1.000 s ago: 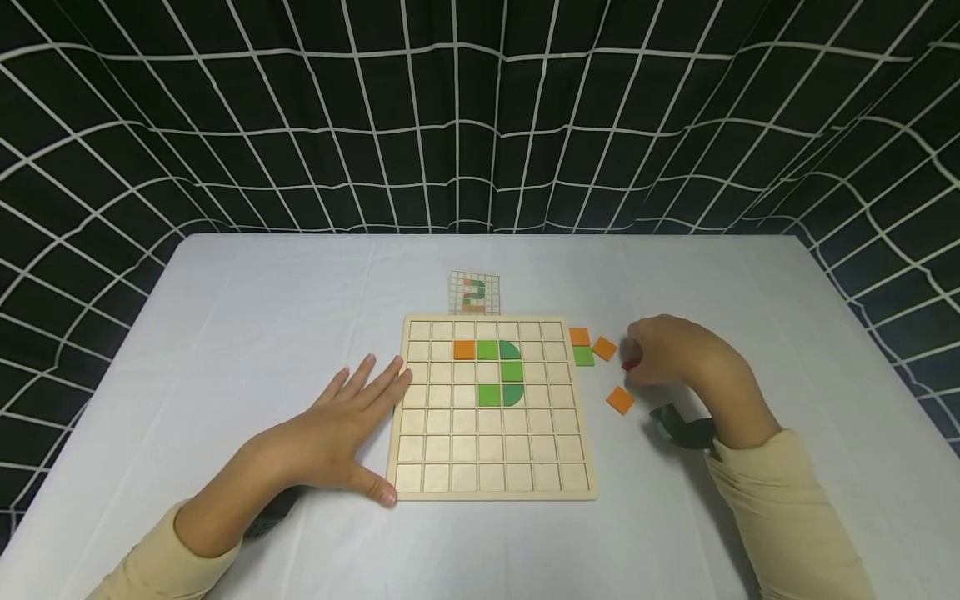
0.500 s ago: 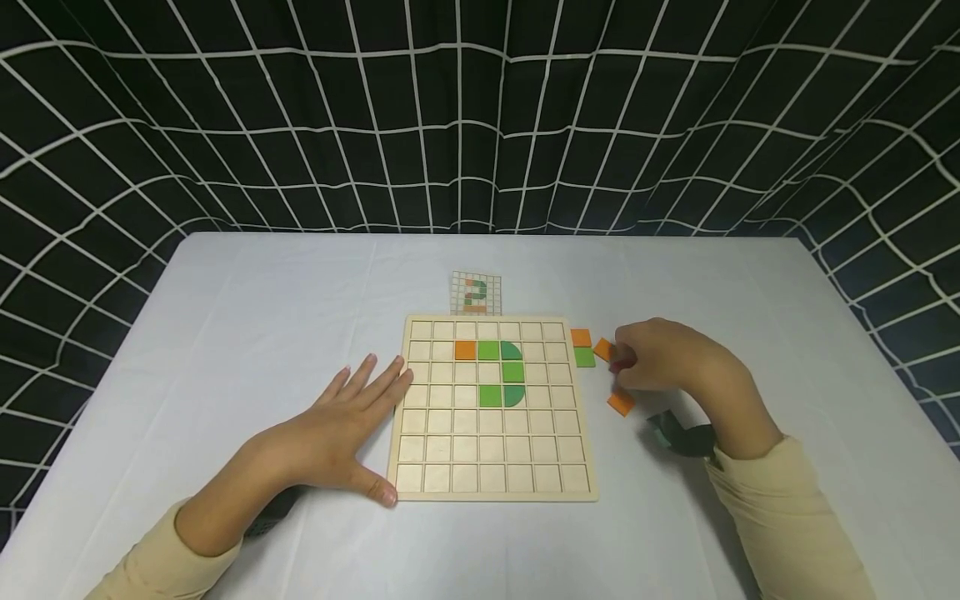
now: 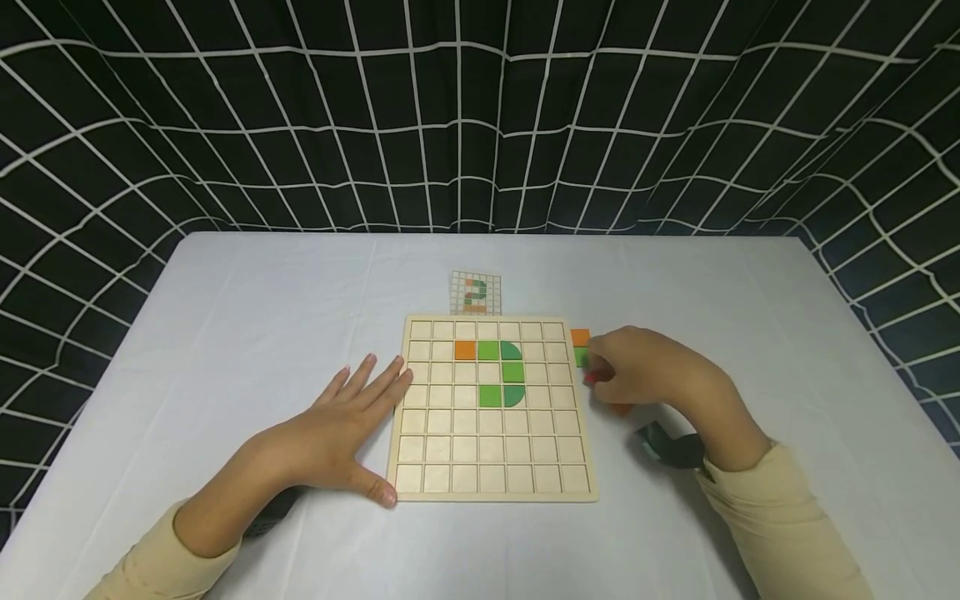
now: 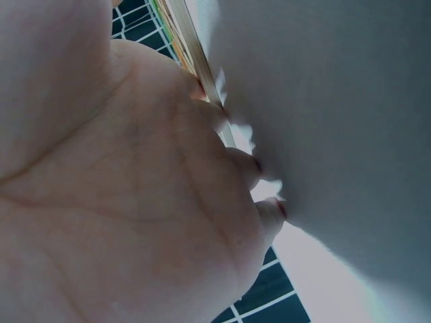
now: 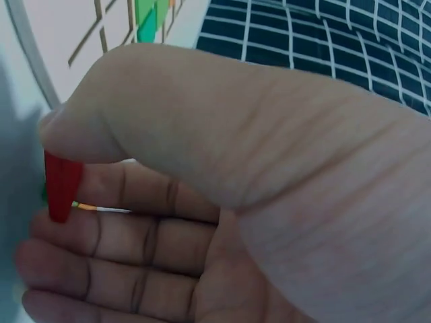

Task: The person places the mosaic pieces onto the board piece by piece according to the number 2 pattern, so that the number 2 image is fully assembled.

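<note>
My right hand (image 3: 645, 367) pinches a red tile (image 5: 63, 188) between thumb and fingers, just off the right edge of the wooden grid board (image 3: 491, 450). My left hand (image 3: 330, 442) lies with fingers spread, fingertips and thumb at the board's left edge. On the board, an orange square (image 3: 465, 350), green squares (image 3: 513, 372) and dark green rounded tiles (image 3: 513, 396) form a hooked shape. An orange tile (image 3: 581, 337) and a partly covered green tile (image 3: 581, 357) lie at the board's right edge. Another orange tile (image 3: 621, 409) shows under my right hand.
Behind the board stands a small pattern card (image 3: 476, 292) with a gridded figure of coloured cells. A white cloth (image 3: 300, 292) covers the table. Dark curtains with a white grid (image 3: 480, 117) hang round the back and sides.
My right hand has moved left with the red tile, from beyond the loose orange tiles to the board's right edge, covering some loose tiles. The left hand stays in place.
</note>
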The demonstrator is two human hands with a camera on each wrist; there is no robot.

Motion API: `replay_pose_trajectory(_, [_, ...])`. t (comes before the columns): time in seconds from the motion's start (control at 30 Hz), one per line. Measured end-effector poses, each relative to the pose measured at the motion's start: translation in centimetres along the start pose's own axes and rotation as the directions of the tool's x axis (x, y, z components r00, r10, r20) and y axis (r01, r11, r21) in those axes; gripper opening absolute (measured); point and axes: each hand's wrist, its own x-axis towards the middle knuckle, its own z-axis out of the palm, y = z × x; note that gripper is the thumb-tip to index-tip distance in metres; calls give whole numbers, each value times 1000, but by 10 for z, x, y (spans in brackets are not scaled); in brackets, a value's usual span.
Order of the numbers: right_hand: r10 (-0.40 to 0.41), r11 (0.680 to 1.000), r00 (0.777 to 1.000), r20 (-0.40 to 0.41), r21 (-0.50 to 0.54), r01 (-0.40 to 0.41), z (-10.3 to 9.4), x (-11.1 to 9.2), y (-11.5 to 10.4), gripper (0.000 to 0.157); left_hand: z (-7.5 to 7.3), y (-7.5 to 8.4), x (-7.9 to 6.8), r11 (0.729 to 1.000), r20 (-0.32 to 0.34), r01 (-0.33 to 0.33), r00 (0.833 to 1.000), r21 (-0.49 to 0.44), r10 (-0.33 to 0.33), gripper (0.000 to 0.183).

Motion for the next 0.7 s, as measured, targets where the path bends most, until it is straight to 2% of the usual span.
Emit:
replay_pose_trajectory(0.1, [-45, 999, 999, -8, -6, 45, 3, 1, -4, 11, 0, 0, 0, 1000, -1, -1, 1000, 1, 1, 138])
replay_pose_trajectory(0.2, [-111, 993, 993, -50, -40, 109, 6, 2, -8, 16, 0, 0, 0, 1000, 0, -1, 1000, 1, 1, 138])
replay_pose_trajectory(0.33, [-223, 973, 967, -121, -89, 214, 9, 3, -13, 21, 0, 0, 0, 1000, 0, 1, 1000, 0, -1, 138])
replay_pose_trajectory(0.47, [-304, 951, 940, -154, -107, 290, 11, 5, -20, 20, 0, 0, 0, 1000, -1, 2, 1000, 1, -2, 138])
replay_pose_trajectory(0.7, [-322, 944, 933, -162, -125, 305, 17, 10, -35, 14, 0, 0, 1, 1000, -2, 1, 1000, 5, -1, 138])
